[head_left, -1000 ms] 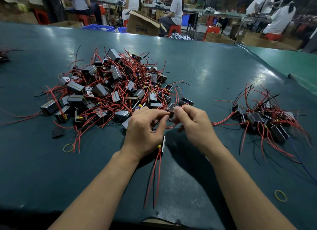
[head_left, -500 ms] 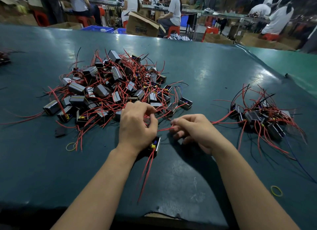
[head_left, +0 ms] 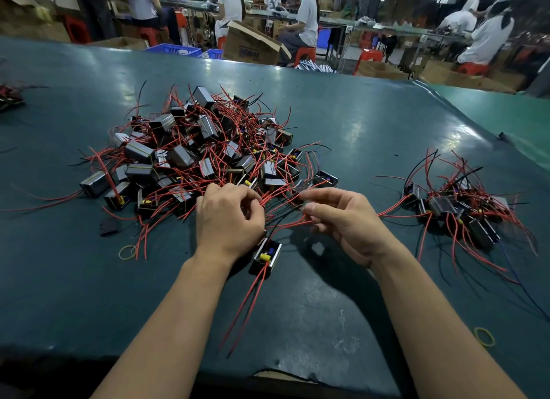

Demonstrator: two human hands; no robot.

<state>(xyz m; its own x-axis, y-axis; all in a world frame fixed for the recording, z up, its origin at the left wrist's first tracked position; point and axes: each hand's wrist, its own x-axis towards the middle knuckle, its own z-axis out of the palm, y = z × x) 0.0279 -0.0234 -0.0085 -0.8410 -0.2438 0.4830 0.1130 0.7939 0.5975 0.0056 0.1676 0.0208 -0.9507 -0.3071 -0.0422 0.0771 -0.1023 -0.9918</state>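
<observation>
Head camera view, looking down at a dark green worktable (head_left: 327,309) in a busy workshop. A person's left hand (head_left: 229,220) is curled closed. Its lower fingers appear to clamp a small black wired module (head_left: 266,257) against the palm, just above the table near the front edge. Its thumb and forefinger pinch a bundle of red leads (head_left: 290,221) running toward the right hand (head_left: 345,220). The right hand's thumb and fingers close on those same leads; its fingertips are blurred, so the exact pinch point is hard to tell. Just beyond the hands lies a large tangled pile of modules (head_left: 202,151), and a smaller pile (head_left: 458,208) sits well apart to the right. The held leads cross strands from the large pile, so pulling could snag and drag neighbouring modules, or strain a lead where it enters the module. Long leads trailing from the module toward the person could also catch.
</observation>
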